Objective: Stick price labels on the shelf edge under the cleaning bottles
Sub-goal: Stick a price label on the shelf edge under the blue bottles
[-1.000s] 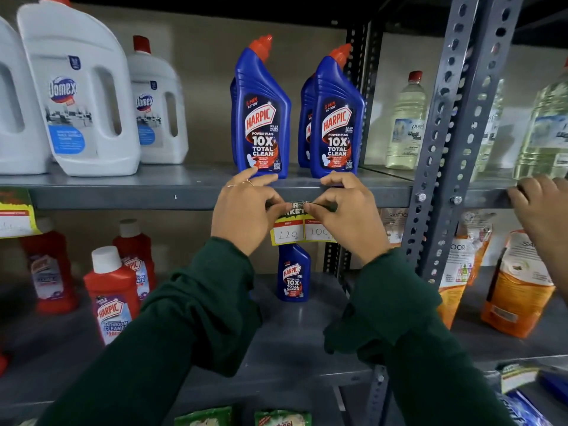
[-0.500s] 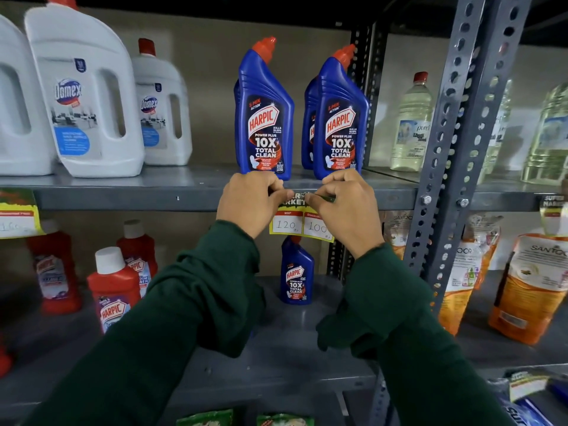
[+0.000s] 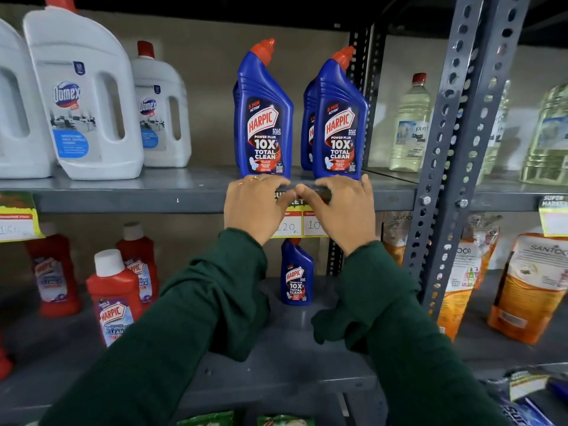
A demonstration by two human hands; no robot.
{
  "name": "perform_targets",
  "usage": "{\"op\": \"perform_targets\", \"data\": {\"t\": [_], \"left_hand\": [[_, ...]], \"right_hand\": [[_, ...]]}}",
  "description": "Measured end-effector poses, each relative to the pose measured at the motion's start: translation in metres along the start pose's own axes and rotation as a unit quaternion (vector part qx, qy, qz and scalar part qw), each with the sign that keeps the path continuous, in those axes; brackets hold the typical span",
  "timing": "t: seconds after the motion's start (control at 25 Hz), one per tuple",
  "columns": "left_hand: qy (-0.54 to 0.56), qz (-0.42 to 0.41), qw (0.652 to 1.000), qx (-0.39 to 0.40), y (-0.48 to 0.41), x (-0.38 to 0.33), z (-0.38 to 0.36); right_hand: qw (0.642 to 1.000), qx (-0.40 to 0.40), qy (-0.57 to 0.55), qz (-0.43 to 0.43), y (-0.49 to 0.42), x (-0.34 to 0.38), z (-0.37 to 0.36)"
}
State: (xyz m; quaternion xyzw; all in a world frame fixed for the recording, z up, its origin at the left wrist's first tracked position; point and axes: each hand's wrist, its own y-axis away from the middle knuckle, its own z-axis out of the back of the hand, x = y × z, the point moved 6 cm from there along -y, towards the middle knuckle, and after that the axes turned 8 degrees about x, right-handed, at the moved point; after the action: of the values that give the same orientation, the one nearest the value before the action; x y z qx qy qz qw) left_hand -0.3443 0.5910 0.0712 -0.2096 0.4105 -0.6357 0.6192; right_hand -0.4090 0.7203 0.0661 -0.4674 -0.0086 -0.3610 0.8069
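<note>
Blue Harpic bottles (image 3: 264,118) with red caps stand on the grey shelf, whose front edge (image 3: 138,202) runs across the view. A yellow and white price label (image 3: 296,221) hangs from that edge right below them, its top strip against the metal. My left hand (image 3: 252,207) presses the label's upper left part, fingers spread flat on the edge. My right hand (image 3: 341,210) presses its upper right part in the same way. Both hands cover much of the label; the numbers 120 and 10 show between them.
White Domex jugs (image 3: 83,96) stand at the left, with a label (image 3: 17,216) under them. A perforated upright post (image 3: 455,142) rises to the right, another label (image 3: 554,215) beyond it. Red bottles (image 3: 113,290), a small blue Harpic (image 3: 296,278) and orange pouches (image 3: 528,287) fill the lower shelf.
Both hands moved up with the label, from pinching its top corners to pressing it flat on the shelf edge. Another person's hand at the far right left the view.
</note>
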Motion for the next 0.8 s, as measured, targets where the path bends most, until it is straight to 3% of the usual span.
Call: {"op": "perform_targets", "data": {"t": [0.12, 0.36, 0.68, 0.8], "left_hand": [[-0.018, -0.003, 1.0, -0.01, -0.001, 0.0, 0.001], [0.015, -0.021, 0.999, -0.022, 0.005, 0.015, 0.018], [0.019, -0.027, 0.999, -0.008, 0.006, 0.021, 0.02], [0.032, -0.016, 0.999, 0.002, 0.007, 0.021, 0.019]], "right_hand": [[0.999, -0.031, 0.015, 0.011, -0.001, -0.005, 0.0], [0.998, 0.003, -0.033, 0.045, -0.004, -0.012, 0.004], [0.994, -0.009, -0.071, 0.083, -0.003, -0.016, 0.009], [0.995, 0.035, -0.053, 0.073, -0.002, -0.013, 0.008]]}}
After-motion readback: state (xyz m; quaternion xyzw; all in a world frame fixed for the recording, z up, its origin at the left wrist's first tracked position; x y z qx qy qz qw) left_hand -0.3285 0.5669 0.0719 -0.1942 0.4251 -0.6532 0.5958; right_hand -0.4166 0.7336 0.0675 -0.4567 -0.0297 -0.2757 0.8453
